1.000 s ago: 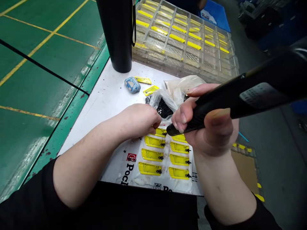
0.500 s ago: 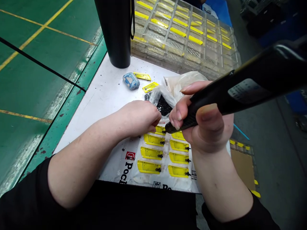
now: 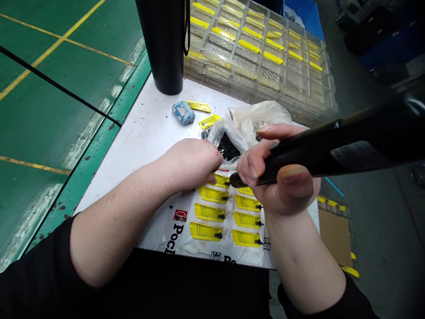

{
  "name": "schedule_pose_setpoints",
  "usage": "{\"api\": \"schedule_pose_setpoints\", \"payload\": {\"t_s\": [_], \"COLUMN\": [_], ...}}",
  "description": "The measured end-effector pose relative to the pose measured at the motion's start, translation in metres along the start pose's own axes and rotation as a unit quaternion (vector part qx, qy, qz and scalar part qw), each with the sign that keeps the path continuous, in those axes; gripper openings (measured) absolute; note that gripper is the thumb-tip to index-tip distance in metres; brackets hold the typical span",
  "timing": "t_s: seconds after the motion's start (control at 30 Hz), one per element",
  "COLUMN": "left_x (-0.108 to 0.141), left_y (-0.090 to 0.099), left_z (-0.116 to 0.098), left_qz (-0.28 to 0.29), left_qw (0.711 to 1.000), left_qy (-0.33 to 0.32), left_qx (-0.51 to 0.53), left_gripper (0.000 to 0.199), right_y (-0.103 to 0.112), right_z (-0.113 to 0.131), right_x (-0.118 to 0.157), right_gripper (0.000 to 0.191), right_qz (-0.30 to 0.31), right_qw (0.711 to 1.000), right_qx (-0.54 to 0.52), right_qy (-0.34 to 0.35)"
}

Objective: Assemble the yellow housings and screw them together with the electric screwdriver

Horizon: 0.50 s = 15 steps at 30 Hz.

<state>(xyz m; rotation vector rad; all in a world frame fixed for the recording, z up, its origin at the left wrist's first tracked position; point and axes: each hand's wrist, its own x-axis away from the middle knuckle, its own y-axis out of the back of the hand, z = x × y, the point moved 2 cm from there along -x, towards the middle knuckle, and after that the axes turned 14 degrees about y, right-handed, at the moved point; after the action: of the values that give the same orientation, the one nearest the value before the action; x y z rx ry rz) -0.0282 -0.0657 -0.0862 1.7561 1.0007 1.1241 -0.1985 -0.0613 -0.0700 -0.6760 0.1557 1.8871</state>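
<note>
My right hand (image 3: 282, 173) is wrapped round a black electric screwdriver (image 3: 318, 153), a thick stick-shaped tool with a pale label. Its narrow end points down left, at the black fitting on the top-left yellow plastic part (image 3: 222, 180). My left hand (image 3: 197, 161) is closed at the other end of that part, its fingertips mostly hidden under the hand. Below lie several more yellow plastic parts (image 3: 209, 212) in two columns, each with a small black fitting at its right end. Just beyond my hands, an open plastic bag (image 3: 245, 122) holds tiny black pieces (image 3: 228, 147).
A tall black bottle (image 3: 162, 48) stands at the back left, by a blue patterned case (image 3: 183, 113) and two loose yellow parts (image 3: 198, 106). Clear compartment boxes (image 3: 265, 84) with yellow parts fill the back. Printed white plastic sheeting (image 3: 199, 248) covers the table's front.
The screwdriver has tilted slightly flatter, with my right hand shifting a little along with it. My left hand stays at the same yellow part. The whole view has moved slightly.
</note>
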Motion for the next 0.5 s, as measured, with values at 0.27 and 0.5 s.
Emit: {"api": "schedule_pose_setpoints", "payload": {"t_s": [0.27,0.5], "left_x": [0.0,-0.001], "left_y": [-0.003,-0.003], "left_z": [-0.001,-0.003], "left_qz": [-0.032,-0.013], "left_qw": [0.999,0.999], "left_qy": [0.011,0.025], "left_qx": [-0.018,-0.037], "left_gripper": [0.021,0.019], "right_y": [0.011,0.013], "right_z": [-0.005,-0.006], "right_x": [0.002,0.006], "right_gripper": [0.033,0.025], "right_qz": [0.017,0.036], "right_qw": [0.998,0.996], "right_qx": [0.0,-0.003], "right_qy": [0.058,0.079]}}
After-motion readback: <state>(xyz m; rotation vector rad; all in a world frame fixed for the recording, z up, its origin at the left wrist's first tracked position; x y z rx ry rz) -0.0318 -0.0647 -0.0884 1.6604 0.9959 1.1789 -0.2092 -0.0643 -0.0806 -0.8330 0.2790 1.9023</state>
